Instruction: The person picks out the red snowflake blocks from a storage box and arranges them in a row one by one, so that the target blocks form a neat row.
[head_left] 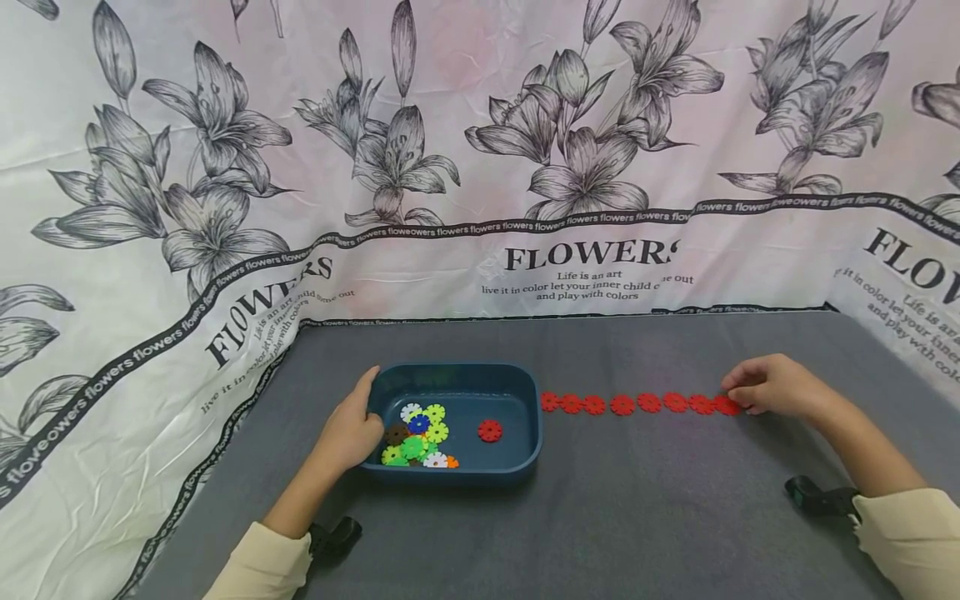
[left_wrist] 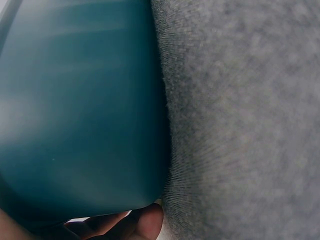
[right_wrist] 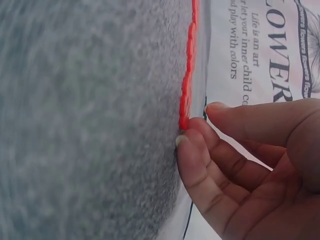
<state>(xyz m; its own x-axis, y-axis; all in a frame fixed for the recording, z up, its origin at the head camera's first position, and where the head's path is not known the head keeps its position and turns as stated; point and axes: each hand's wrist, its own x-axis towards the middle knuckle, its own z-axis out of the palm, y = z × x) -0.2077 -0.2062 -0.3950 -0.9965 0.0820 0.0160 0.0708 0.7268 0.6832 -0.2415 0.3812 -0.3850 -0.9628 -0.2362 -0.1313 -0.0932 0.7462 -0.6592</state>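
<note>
My left hand (head_left: 348,429) holds the left wall of a dark blue plastic box (head_left: 528,433), with fingers outside and thumb at the rim. Inside lie one red snowflake disc (head_left: 490,431) and a heap of mixed-colour snowflake discs (head_left: 413,447). A row of several red snowflake discs (head_left: 622,405) runs rightward from the box along the tabletop. At the row's far right end, fingertips of my right hand (head_left: 772,387) rest beside the last red disc (head_left: 726,405). In the right wrist view, the thumb stands apart from the row (right_wrist: 187,75), fingers loosely bent.
A grey cloth (head_left: 637,517) covers the table. Behind and beside it hangs a white curtain (head_left: 420,275) with printed flowers and lettering. Dark wrist-worn devices (head_left: 817,497) sit below both sleeves.
</note>
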